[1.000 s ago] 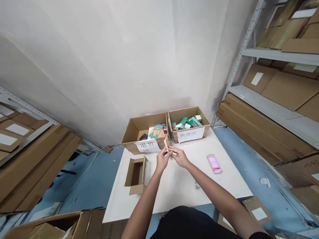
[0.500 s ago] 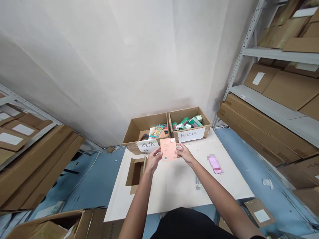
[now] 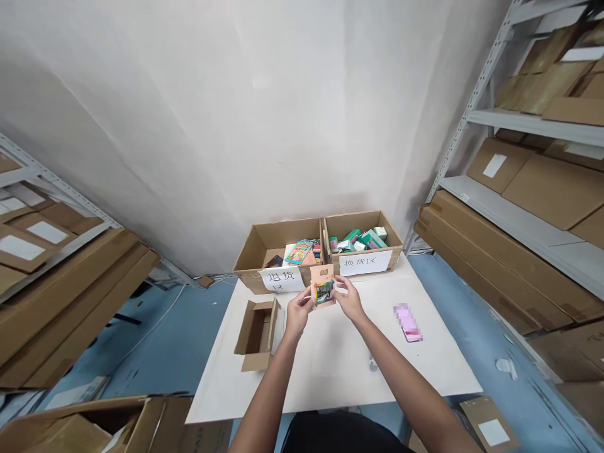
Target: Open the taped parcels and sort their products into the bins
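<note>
A small pink book (image 3: 323, 283) is held upright above the white table (image 3: 330, 371), a side with a colourful picture facing me. My left hand (image 3: 299, 309) grips its lower left edge, fingers closed on it. On the opposite edge my right hand (image 3: 349, 298) pinches the book too. Behind it stand two cardboard boxes with handwritten paper labels. The left box (image 3: 245, 258) holds several books (image 3: 299, 251) and a dark flat item; the right box (image 3: 397, 242) holds several small green-and-white cartons (image 3: 370, 239).
An opened small cardboard box (image 3: 257, 333) stands on the table at left. A pink blurred flat object (image 3: 408, 323) lies at right; a small greyish item (image 3: 372, 363) is partly behind my right forearm. Shelves (image 3: 533, 123) with cartons flank both sides, and a large carton (image 3: 146, 428) stands lower left.
The book has been turned: earlier a plain pink side with a barcode faced me, now the side with the picture does. Both hands still hold it in nearly the same place.
</note>
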Available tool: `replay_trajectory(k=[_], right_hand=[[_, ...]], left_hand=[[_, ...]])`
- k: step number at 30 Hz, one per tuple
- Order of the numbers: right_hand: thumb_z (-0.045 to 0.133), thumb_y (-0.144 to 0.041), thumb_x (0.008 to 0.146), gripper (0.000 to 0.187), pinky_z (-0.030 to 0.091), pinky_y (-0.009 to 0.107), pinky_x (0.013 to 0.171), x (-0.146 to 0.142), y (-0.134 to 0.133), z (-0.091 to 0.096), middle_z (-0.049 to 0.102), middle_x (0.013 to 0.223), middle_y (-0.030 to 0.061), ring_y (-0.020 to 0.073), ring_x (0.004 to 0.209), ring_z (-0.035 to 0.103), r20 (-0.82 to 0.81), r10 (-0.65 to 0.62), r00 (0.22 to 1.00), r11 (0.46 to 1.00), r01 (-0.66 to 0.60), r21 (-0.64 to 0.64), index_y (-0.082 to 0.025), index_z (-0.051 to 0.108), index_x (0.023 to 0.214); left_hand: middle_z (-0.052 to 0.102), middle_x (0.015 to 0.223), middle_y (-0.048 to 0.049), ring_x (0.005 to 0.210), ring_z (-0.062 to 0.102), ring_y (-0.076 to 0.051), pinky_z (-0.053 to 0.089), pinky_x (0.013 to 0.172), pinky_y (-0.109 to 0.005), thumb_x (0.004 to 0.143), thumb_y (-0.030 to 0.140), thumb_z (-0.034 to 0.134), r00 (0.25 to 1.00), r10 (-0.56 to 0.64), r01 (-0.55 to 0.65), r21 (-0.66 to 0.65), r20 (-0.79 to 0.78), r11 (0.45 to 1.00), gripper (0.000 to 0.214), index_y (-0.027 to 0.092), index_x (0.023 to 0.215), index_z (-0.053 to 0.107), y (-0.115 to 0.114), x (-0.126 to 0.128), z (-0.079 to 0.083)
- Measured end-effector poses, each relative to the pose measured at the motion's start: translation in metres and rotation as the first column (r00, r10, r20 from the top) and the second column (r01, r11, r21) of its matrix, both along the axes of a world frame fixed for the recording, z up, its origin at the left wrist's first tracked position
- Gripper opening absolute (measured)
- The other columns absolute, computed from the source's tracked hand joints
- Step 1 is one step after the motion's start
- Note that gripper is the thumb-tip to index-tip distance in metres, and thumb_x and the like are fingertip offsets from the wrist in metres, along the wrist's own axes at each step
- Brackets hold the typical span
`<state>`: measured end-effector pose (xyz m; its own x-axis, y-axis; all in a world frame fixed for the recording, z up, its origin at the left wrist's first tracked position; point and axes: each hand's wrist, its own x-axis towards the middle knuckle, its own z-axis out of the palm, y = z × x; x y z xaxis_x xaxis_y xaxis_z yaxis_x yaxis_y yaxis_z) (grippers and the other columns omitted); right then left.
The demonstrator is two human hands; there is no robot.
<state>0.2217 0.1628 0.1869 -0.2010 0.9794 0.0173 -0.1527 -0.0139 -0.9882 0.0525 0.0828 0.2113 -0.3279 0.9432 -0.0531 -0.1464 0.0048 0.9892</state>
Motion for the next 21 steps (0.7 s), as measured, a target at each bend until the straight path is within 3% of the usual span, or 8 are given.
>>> replay_trajectory(k=[2,5,13,17,21], right_hand=[[0.082,-0.038,0.065,0.062,0.06,0.038,0.076,0.001,0.005,-0.007,0.075,0.112,0.0087,0.0249,0.092,0.072,0.006,0.003,1.0,0.997,-0.002,-0.076,-0.025,0.069,0.124],[0.084,-0.038,0.062,0.06,0.056,0.034,0.067,-0.005,0.007,-0.012,0.073,0.091,0.0035,0.0205,0.073,0.07,-0.067,0.119,0.991,0.978,-0.129,-0.167,-0.021,0.071,0.119],[0.088,-0.041,0.059,0.058,0.056,0.034,0.067,-0.042,0.008,-0.016,0.074,0.09,0.0033,0.0228,0.076,0.072,-0.037,0.092,0.995,0.964,-0.098,-0.246,-0.023,0.073,0.112],[0.086,-0.044,0.06,0.06,0.057,0.034,0.07,-0.075,0.042,-0.004,0.076,0.097,0.0057,0.0232,0.081,0.072,0.022,0.081,0.996,0.977,-0.075,-0.202,-0.022,0.072,0.115],[0.082,-0.046,0.063,0.073,0.058,0.038,0.085,-0.117,0.103,0.019,0.076,0.111,0.0097,0.0264,0.1,0.072,0.031,-0.121,0.992,0.988,0.123,-0.09,-0.02,0.067,0.129]], left_hand=[[0.076,0.125,-0.0135,0.1,0.075,-0.027,0.061,0.087,-0.04,0.067,0.047,0.092,0.995,-0.01,0.014,-0.043,0.101,0.999,0.069,0.019,0.129,0.078,-0.005,-0.01,-0.002],[0.077,0.121,-0.0129,0.094,0.075,-0.024,0.061,0.085,-0.036,0.066,0.047,0.094,0.99,-0.004,0.014,-0.069,0.139,0.998,0.072,0.019,0.13,0.077,-0.009,-0.026,-0.005],[0.078,0.116,-0.0118,0.093,0.075,-0.025,0.063,0.087,-0.043,0.064,0.046,0.093,0.98,-0.096,0.115,-0.101,0.175,0.988,0.073,0.018,0.13,0.077,0.006,-0.089,-0.033],[0.078,0.117,-0.0132,0.098,0.075,-0.027,0.062,0.09,-0.045,0.064,0.043,0.093,0.98,-0.045,0.058,-0.064,0.194,0.996,0.072,0.016,0.129,0.076,0.049,-0.116,-0.035],[0.073,0.133,-0.0162,0.117,0.07,-0.032,0.057,0.102,-0.047,0.069,0.039,0.089,0.988,0.058,-0.061,0.018,0.146,0.998,0.067,0.018,0.132,0.074,0.121,-0.143,-0.011]])
